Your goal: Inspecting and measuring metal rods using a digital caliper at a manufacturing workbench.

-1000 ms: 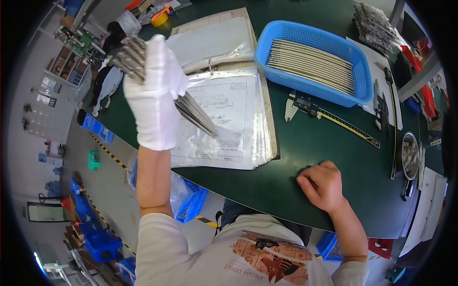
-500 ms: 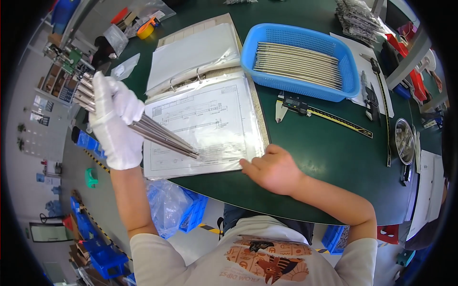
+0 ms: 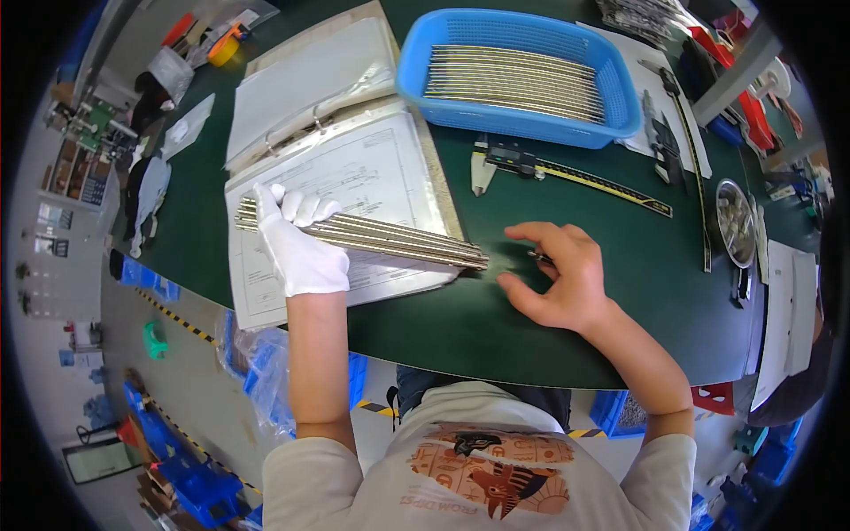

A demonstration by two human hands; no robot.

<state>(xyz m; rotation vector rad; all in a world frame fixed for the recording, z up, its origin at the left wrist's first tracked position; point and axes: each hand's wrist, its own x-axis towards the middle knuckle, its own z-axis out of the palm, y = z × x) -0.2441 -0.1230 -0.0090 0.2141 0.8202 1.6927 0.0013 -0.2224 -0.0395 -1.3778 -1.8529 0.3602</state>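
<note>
My left hand [image 3: 301,248], in a white glove, is closed around a bundle of thin metal rods [image 3: 398,241]. They lie nearly level above an open ring binder [image 3: 252,296] with a technical drawing in a clear sleeve, their right ends pointing toward my other hand. My bare right hand [image 3: 567,279] is just beyond those ends, over the green table, not touching them. Its thumb and index finger are spread apart, while the other fingers curl round a small dark item [image 3: 540,257] too hidden to name.
A blue plastic basket [image 3: 412,88] holding a row of similar rods stands behind the binder. A digital caliper [image 3: 567,173] lies in front of it. Farther right are more measuring tools [image 3: 664,146] and a metal bowl [image 3: 733,223] of small parts. Orange tape [image 3: 224,49] sits far left.
My left hand has brought the rods right and turned them nearly level over the binder. My right hand has moved right and up, its thumb and index finger now spread.
</note>
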